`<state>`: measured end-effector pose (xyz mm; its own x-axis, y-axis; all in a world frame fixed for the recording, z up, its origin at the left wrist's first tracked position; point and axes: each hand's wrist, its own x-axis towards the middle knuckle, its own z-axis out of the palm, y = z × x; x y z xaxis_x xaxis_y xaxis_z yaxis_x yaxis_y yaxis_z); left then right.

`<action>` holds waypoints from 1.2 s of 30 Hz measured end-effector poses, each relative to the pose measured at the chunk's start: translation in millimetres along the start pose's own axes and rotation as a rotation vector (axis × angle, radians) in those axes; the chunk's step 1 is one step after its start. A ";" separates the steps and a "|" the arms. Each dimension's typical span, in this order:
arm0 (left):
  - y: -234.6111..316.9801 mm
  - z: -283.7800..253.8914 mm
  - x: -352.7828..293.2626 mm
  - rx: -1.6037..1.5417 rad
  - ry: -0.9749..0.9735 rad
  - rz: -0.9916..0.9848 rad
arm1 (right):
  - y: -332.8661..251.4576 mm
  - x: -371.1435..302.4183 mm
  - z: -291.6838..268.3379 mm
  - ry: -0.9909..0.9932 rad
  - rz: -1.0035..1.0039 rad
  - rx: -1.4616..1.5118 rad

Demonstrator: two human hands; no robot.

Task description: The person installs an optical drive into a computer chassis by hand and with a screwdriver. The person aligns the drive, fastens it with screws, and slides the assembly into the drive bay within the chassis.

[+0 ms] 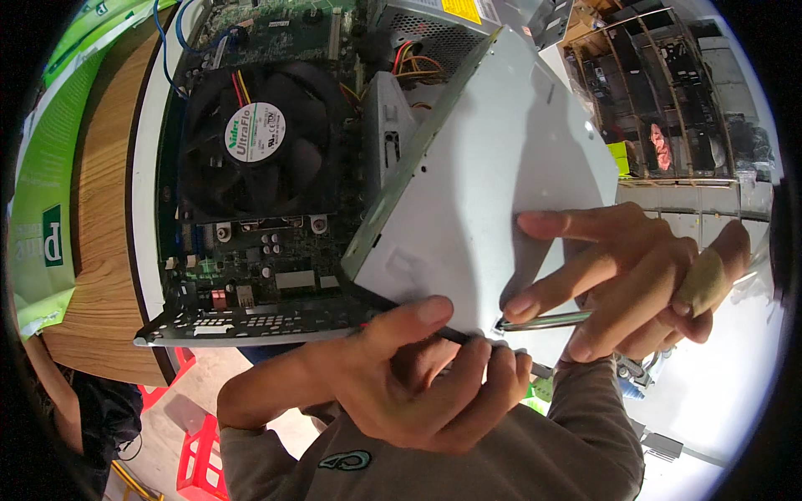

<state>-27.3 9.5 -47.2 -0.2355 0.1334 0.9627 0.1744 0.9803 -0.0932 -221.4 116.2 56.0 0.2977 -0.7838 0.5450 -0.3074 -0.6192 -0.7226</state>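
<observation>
A flat silver metal drive [468,192] is tilted up over the right side of an opened desktop computer. My left hand [426,392] is closed on its lower edge, with the thumb on the broad face and the fingers curled underneath. In my right hand [626,284] is a screwdriver [547,321], its thin metal shaft lying almost level. The screwdriver's tip meets the drive's lower edge, close to my left fingertips. My right index finger rests beside the tip. The fingers hide most of the tool's rear end, and the screw, if any, is too small to make out.
Inside the computer are a black cooling fan [259,146], a green circuit board [288,29] and a perforated power supply [434,37]. A wooden tabletop [109,192] and green bag [50,217] lie left. Far right is a wire rack [660,92]; red stools [200,463] stand below.
</observation>
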 end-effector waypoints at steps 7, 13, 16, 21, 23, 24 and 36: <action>-6.7 -13.5 1.5 -0.100 -0.109 -0.015 | 21.1 -10.0 -1.0 -0.024 -0.200 0.165; 6.3 2.5 1.7 -0.013 -0.025 0.054 | -10.0 6.2 5.4 0.080 0.188 0.123; 14.3 4.5 1.4 0.018 -0.058 0.031 | 5.3 16.0 1.3 0.061 0.005 0.210; 14.6 10.2 -1.8 0.033 0.043 -0.016 | 13.6 20.6 -5.8 -0.181 -0.072 0.284; 14.1 12.0 -1.9 0.017 0.060 -0.016 | -4.1 14.3 0.0 0.017 0.068 0.167; 14.2 13.2 -1.6 0.015 0.074 -0.036 | -11.3 9.6 1.7 0.060 0.161 0.109; 9.6 8.0 -0.2 -0.202 0.011 -0.056 | -14.2 8.8 -1.2 0.011 0.181 0.116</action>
<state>-33.1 20.0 -50.3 -0.2398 0.0765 0.9678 0.3498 0.9367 0.0126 -215.5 118.0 71.6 0.2371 -0.8828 0.4056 -0.2488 -0.4587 -0.8530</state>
